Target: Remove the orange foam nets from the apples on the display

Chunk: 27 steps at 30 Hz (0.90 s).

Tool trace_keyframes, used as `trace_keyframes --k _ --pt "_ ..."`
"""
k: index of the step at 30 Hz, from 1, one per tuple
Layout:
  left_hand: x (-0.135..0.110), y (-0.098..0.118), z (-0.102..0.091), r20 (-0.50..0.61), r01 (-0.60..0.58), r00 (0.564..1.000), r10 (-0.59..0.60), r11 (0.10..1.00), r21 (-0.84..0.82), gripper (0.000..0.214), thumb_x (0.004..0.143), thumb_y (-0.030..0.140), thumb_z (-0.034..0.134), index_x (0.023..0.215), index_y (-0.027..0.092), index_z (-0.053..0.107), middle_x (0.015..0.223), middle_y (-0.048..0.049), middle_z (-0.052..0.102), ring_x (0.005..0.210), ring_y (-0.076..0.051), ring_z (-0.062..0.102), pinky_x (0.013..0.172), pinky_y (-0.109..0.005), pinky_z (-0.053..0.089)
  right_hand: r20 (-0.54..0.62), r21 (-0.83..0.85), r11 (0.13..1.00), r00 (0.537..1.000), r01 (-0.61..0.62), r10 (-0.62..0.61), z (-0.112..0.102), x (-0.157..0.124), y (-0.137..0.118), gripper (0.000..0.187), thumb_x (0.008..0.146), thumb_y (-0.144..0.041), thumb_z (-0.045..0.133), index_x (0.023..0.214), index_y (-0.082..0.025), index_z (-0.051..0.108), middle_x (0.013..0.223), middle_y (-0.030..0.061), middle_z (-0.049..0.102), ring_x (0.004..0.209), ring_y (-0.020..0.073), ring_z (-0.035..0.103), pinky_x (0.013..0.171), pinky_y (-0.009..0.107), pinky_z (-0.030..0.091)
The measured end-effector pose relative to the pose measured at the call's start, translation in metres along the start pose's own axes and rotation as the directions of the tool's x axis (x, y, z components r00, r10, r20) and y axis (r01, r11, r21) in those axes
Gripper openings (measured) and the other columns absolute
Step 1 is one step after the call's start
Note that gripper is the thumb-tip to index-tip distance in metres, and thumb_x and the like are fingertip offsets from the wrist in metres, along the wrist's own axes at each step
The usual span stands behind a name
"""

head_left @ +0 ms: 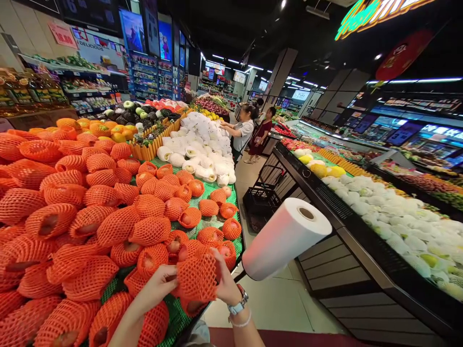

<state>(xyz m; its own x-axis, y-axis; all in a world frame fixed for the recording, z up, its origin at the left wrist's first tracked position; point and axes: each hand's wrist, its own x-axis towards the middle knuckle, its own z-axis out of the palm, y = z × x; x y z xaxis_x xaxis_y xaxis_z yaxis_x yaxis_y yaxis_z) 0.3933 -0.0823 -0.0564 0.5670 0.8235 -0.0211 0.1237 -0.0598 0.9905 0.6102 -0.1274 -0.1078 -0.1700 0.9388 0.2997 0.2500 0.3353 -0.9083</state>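
Note:
An orange foam fruit net (197,275) is stretched between my two hands above the near edge of the display. My left hand (161,285) pinches its left side between thumb and fingers. On the other side my right hand (227,282), with a watch on the wrist, grips the net's right edge. Whether a fruit sits inside this net cannot be made out. Around and below lie many reddish fruits in the same orange nets (150,231), heaped on green matting (108,289).
A large roll of white plastic bags (278,241) stands on a rod just right of my hands. Black shopping baskets (262,197) are in the aisle. White-netted fruit (202,149) lies farther back. Two people (244,132) stand beyond. A second fruit counter (347,221) runs along the right.

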Motion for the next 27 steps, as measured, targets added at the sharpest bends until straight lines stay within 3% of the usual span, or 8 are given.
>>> trace_keyframes --k 4,7,13,16,18,20,24,27 --pt "-0.005 0.008 0.01 -0.104 0.009 0.995 0.002 0.995 0.102 0.015 0.072 0.028 0.058 0.061 0.018 0.06 0.064 -0.0014 0.059 0.064 -0.018 0.051 0.062 -0.027 0.044 0.225 -0.09 0.995 0.974 0.036 -0.015 -0.004 0.016 -0.025 0.067 0.068 -0.013 0.067 0.131 -0.02 0.044 0.138 0.0144 0.046 0.135 0.027 0.041 0.113 0.042 0.034" --pt "-0.005 0.011 0.021 -0.136 0.003 0.991 0.011 0.995 0.099 0.011 0.07 0.022 0.056 0.063 0.018 0.063 0.065 -0.0014 0.063 0.065 -0.019 0.054 0.064 -0.027 0.046 0.3 -0.16 0.982 0.953 0.104 -0.052 -0.005 0.024 -0.045 0.071 0.064 -0.006 0.06 0.131 -0.02 0.04 0.131 0.0134 0.047 0.129 0.0252 0.045 0.11 0.042 0.038" --pt "-0.007 0.004 0.034 -0.253 -0.052 0.967 -0.02 0.96 -0.274 0.021 0.063 0.026 0.071 0.046 0.019 0.061 0.049 0.0005 0.058 0.057 -0.019 0.057 0.064 -0.032 0.052 0.321 -0.176 0.967 0.939 0.187 -0.123 0.003 0.028 -0.073 0.067 0.069 -0.007 0.062 0.131 -0.022 0.042 0.13 0.0127 0.044 0.125 0.0248 0.047 0.106 0.041 0.043" --pt "-0.012 -0.003 0.036 -0.381 -0.093 0.918 -0.108 0.876 -0.474 0.025 0.052 0.029 0.079 0.042 0.019 0.058 0.042 0.0031 0.052 0.046 -0.015 0.052 0.051 -0.028 0.048 0.252 -0.126 0.978 0.959 0.168 -0.132 0.014 0.033 -0.075 0.073 0.068 -0.009 0.067 0.134 -0.024 0.04 0.129 0.0118 0.043 0.122 0.0244 0.05 0.103 0.039 0.046" --pt "-0.014 -0.009 0.038 -0.441 -0.095 0.878 -0.188 0.833 -0.545 0.027 0.047 0.028 0.082 0.041 0.019 0.057 0.039 0.0051 0.049 0.041 -0.012 0.045 0.044 -0.024 0.043 0.275 -0.166 0.976 0.957 0.139 -0.09 0.018 0.037 -0.076 0.077 0.067 -0.01 0.069 0.137 -0.023 0.039 0.126 0.0117 0.043 0.117 0.0245 0.051 0.1 0.038 0.048" --pt "-0.014 -0.014 0.038 -0.46 -0.075 0.86 -0.219 0.838 -0.54 0.029 0.046 0.027 0.082 0.04 0.019 0.055 0.037 0.0059 0.046 0.039 -0.01 0.041 0.041 -0.022 0.038 0.354 -0.262 0.958 0.935 0.114 -0.014 0.018 0.042 -0.078 0.078 0.067 -0.01 0.07 0.138 -0.022 0.039 0.122 0.012 0.043 0.113 0.026 0.052 0.096 0.04 0.051" --pt "-0.014 -0.022 0.034 -0.486 -0.054 0.865 -0.127 0.938 -0.342 0.025 0.053 0.029 0.078 0.042 0.018 0.058 0.043 0.0022 0.054 0.047 -0.014 0.049 0.047 -0.026 0.045 0.48 -0.398 0.898 0.877 0.188 0.029 0.018 0.048 -0.085 0.075 0.068 -0.009 0.067 0.137 -0.021 0.039 0.126 0.0149 0.042 0.122 0.0325 0.047 0.098 0.048 0.049" --pt "-0.022 -0.027 0.024 -0.6 -0.082 0.791 -0.12 0.951 -0.297 0.026 0.053 0.037 0.079 0.045 0.019 0.061 0.046 0.0 0.06 0.052 -0.019 0.057 0.05 -0.03 0.051 0.495 -0.334 0.903 0.865 0.271 -0.077 0.03 0.051 -0.085 0.078 0.07 -0.009 0.066 0.14 -0.02 0.034 0.139 0.0174 0.032 0.138 0.0341 0.03 0.109 0.049 0.04"
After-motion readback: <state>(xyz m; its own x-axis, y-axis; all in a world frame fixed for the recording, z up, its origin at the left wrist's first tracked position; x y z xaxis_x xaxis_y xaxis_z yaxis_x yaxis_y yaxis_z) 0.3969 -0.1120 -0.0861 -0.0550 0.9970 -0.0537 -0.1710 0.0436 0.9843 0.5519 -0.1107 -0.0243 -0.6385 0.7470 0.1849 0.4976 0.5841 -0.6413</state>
